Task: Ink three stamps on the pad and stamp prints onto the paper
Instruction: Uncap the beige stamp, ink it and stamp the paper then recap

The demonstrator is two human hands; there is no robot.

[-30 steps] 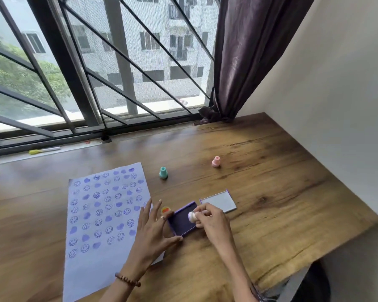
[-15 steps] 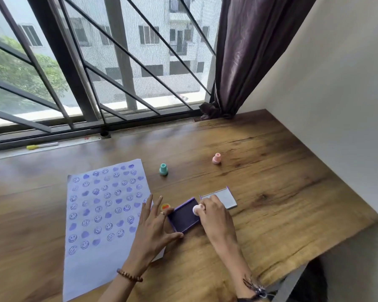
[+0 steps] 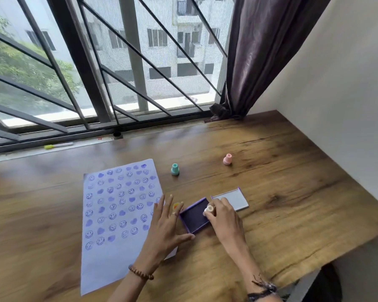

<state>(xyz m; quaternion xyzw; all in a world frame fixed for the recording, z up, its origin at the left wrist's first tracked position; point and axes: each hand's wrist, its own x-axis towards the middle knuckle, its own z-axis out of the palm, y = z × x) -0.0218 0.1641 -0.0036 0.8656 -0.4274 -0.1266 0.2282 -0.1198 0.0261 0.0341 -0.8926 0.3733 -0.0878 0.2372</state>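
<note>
The ink pad (image 3: 194,216) lies open near the desk's (image 3: 292,192) front edge, its lid (image 3: 232,199) just beyond it toward the wall. Bare wood stretches from the pad to the window. The right hand (image 3: 224,219) pinches a white stamp (image 3: 208,209) over the pad's far corner. The left hand (image 3: 165,225) lies spread, thumb touching the pad's near edge, palm overlapping the paper (image 3: 118,214) beside the pad. A teal stamp (image 3: 175,169) and a pink stamp (image 3: 227,159) stand well beyond the pad.
</note>
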